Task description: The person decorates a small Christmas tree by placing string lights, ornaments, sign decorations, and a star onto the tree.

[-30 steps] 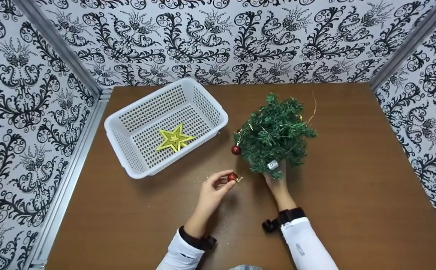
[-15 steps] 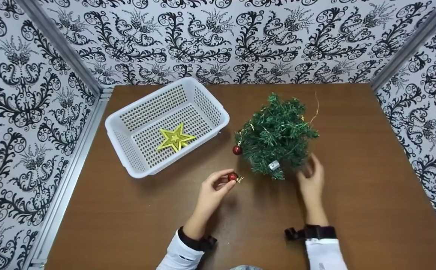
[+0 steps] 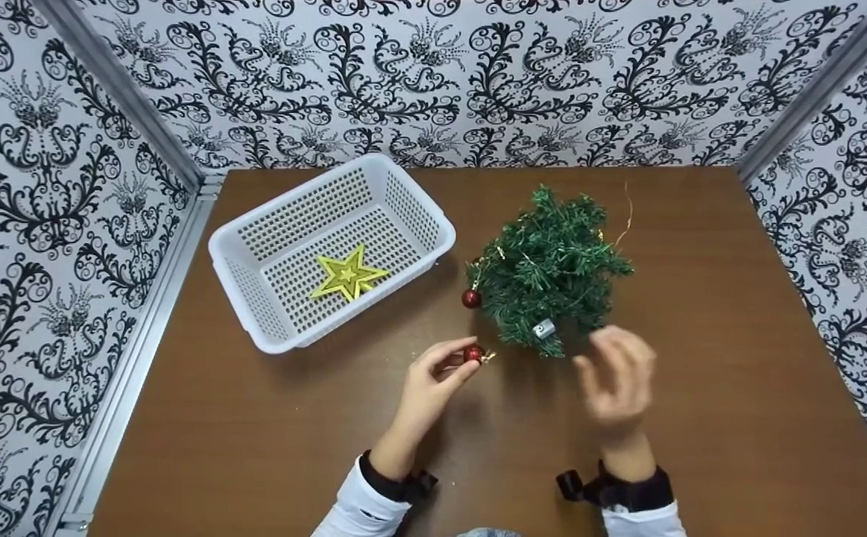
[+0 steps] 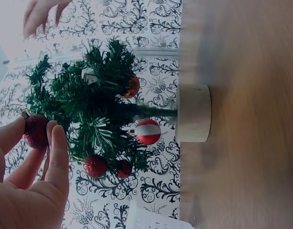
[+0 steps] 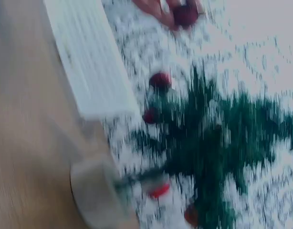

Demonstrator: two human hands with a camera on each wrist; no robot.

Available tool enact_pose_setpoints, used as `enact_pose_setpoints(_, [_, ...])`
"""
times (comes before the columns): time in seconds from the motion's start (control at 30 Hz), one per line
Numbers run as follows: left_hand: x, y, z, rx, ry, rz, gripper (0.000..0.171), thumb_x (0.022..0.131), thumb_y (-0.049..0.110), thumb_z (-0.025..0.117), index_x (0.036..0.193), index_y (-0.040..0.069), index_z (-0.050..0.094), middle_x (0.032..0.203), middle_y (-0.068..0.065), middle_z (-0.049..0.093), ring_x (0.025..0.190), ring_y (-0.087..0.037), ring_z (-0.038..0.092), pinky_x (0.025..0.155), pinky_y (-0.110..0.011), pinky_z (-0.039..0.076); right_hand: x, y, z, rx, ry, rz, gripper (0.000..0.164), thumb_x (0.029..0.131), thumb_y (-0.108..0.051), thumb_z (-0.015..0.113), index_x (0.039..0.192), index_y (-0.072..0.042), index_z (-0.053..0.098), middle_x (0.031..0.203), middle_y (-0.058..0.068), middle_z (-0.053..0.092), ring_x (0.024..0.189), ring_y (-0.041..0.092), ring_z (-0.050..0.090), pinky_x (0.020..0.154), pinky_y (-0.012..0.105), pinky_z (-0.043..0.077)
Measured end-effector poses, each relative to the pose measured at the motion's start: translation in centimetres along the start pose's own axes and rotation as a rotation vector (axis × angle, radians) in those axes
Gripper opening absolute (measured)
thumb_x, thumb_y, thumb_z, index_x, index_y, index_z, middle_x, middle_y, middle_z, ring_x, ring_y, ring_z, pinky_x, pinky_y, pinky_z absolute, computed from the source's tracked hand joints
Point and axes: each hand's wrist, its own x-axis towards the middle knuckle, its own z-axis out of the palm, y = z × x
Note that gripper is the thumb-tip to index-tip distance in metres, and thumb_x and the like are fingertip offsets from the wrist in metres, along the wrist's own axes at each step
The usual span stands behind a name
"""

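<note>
My left hand point(image 3: 429, 384) pinches a glittery red bauble point(image 4: 36, 131) between thumb and fingers, its gold hanging loop pointing right in the head view. To the right of it stands a small green artificial Christmas tree point(image 3: 552, 272) on a round pale wooden base point(image 4: 194, 113). Several ornaments hang from its branches, among them a red-and-white striped bauble point(image 4: 148, 131), a red bauble point(image 4: 95, 166) and an orange one point(image 4: 130, 87). My right hand point(image 3: 619, 377), blurred by motion, is in front of the tree's right side with fingers loosely bent and nothing in them.
A white perforated plastic basket point(image 3: 284, 344) stands at the left of the brown table point(image 3: 731, 358), with a yellow star point(image 3: 347, 274) inside. A thin golden wire point(image 3: 629, 216) sticks out at the tree's right. Patterned walls enclose the table at the back and sides.
My right hand has come away from under the tree, moved right, then drawn back and lifted towards me. My left hand, still pinching the bauble, has shifted slightly right.
</note>
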Motion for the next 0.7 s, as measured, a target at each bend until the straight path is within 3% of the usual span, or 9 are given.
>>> enact_pose_setpoints(0.07, [-0.1, 0.2, 0.1, 0.011, -0.003, 0.007, 0.031, 0.079, 0.005, 0.065, 0.107, -0.005, 0.061, 0.099, -0.017, 0.061, 0.083, -0.01, 0.06, 0.077, -0.031, 0.052, 0.2, -1.0, 0.8, 0.074, -0.057, -0.061, 0.03, 0.078, -0.017, 0.068, 0.081, 0.012, 0.062, 0.078, 0.024, 0.059, 0.072, 0.036, 0.055, 0.072, 0.034, 0.049])
enact_pose_setpoints(0.2, [-0.1, 0.3, 0.2, 0.02, -0.003, 0.021, 0.031, 0.078, 0.006, 0.066, 0.107, -0.005, 0.061, 0.098, -0.017, 0.061, 0.083, -0.01, 0.06, 0.078, -0.033, 0.052, -0.1, -2.1, 1.8, 0.165, -0.205, -0.076, 0.025, 0.076, -0.012, 0.069, 0.08, 0.012, 0.064, 0.076, 0.024, 0.061, 0.069, 0.033, 0.058, 0.069, 0.031, 0.05])
enact_pose_setpoints(0.43, [-0.2, -0.1, 0.4, 0.007, -0.006, 0.052, 0.031, 0.078, 0.002, 0.066, 0.107, -0.007, 0.06, 0.099, -0.019, 0.059, 0.084, -0.02, 0.061, 0.076, -0.029, 0.052, -1.4, -1.8, 2.2, 0.204, -0.531, -0.094, 0.022, 0.076, -0.013, 0.068, 0.089, 0.004, 0.068, 0.088, 0.016, 0.065, 0.079, 0.029, 0.06, 0.077, 0.03, 0.049])
enact_pose_setpoints(0.53, [-0.2, -0.2, 0.4, 0.011, -0.007, 0.045, 0.031, 0.078, 0.003, 0.066, 0.107, -0.007, 0.06, 0.099, -0.018, 0.059, 0.085, -0.021, 0.061, 0.076, -0.029, 0.052, -1.9, -1.6, 2.3, 0.207, -0.575, -0.109, 0.018, 0.075, -0.011, 0.069, 0.088, 0.001, 0.069, 0.087, 0.013, 0.065, 0.078, 0.027, 0.06, 0.075, 0.03, 0.049])
enact_pose_setpoints(0.7, [-0.1, -0.1, 0.5, 0.008, -0.016, 0.031, 0.032, 0.078, 0.004, 0.066, 0.107, -0.007, 0.06, 0.1, -0.018, 0.059, 0.086, -0.023, 0.061, 0.077, -0.034, 0.052, -2.4, -1.3, 2.3, 0.23, -0.551, -0.092, 0.01, 0.074, -0.007, 0.069, 0.08, 0.001, 0.07, 0.079, 0.011, 0.065, 0.071, 0.025, 0.06, 0.07, 0.029, 0.049])
